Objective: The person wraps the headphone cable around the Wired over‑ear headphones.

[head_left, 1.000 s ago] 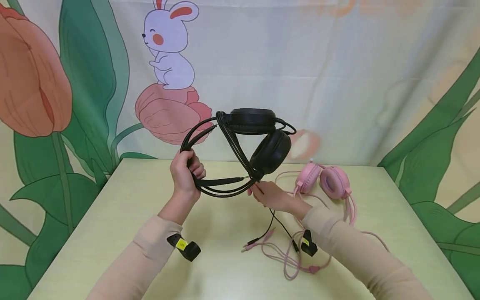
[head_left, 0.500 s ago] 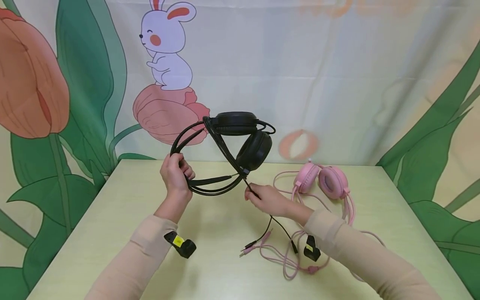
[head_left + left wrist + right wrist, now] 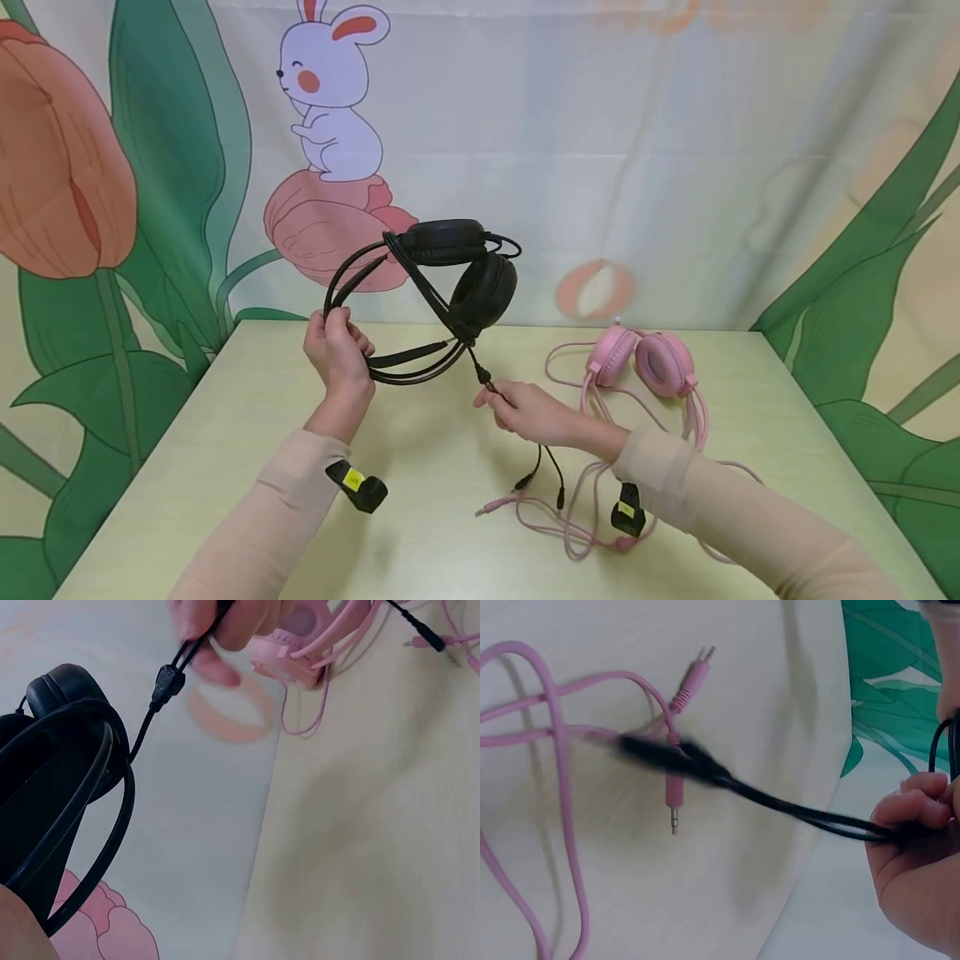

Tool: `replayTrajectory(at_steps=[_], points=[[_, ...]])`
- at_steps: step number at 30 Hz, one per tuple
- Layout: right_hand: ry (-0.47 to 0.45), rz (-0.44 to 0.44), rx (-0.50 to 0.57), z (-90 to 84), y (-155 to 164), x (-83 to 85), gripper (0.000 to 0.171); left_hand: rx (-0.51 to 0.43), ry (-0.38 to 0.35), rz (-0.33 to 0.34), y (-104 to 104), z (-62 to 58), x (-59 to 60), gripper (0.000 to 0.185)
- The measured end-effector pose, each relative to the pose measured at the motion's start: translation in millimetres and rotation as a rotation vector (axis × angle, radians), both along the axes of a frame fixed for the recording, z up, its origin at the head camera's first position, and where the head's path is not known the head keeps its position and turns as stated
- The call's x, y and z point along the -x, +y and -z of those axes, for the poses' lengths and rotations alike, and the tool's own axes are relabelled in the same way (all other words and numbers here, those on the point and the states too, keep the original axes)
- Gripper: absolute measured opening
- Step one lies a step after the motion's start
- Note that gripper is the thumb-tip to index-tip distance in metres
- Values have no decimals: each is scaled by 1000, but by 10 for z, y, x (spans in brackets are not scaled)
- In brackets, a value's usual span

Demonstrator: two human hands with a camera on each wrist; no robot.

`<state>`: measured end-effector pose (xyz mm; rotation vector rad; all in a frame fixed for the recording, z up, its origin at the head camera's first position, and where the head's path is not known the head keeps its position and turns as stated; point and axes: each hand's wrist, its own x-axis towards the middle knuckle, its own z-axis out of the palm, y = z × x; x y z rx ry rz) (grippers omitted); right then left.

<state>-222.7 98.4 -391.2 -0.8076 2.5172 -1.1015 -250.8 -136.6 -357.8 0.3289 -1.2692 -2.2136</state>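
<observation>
- pale green table (image 3: 225, 433) carries it all, wide and flat under both arms, with a printed rabbit-and-tulip backdrop (image 3: 330, 100) hanging behind.
- black headset (image 3: 442, 292) is up in the air above the far left part of the table. it looks light but awkward: springy wire headband, two padded cups that swing, so it reads as a thing to take by the band and not by the soft cushions.
- left hand (image 3: 337, 350) is wrapped round the headband's thin bars, fingers curled tight on them. that's a sound hold, stiff metal there by the look of it, though thin bars could twist in the palm.
- right hand (image 3: 525, 410) is down lower, near the table, fingertips closed on the black cable (image 3: 480, 375) just below its small moulded collar; the wrist view shows the doubled cord running through the curled fingers.
- that cable is limp and thin, probably slippery, and it runs fairly straight from the cup down to the pinch. i'd judge any hard pull lands on the joint at the cup, the fragile spot.
- pink headset (image 3: 645, 362) rests on the table to the right, apart from the black one.
- pink cable (image 3: 577, 517) lies looped on the table under the right wrist, and the black plugs (image 3: 540, 487) dangle right among its loops, so tangling looks likely.
</observation>
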Motion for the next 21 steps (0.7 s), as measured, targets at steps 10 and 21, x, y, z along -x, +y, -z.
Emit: replayTrajectory(at_steps=[10,21], points=[[92,-35,-81,-109,-1,-93,23,42,-55,-25,-96,79,3,15],[149,-89,-204,-355,-14,-263,27,229,-144,-35,-84,142,-42,11]])
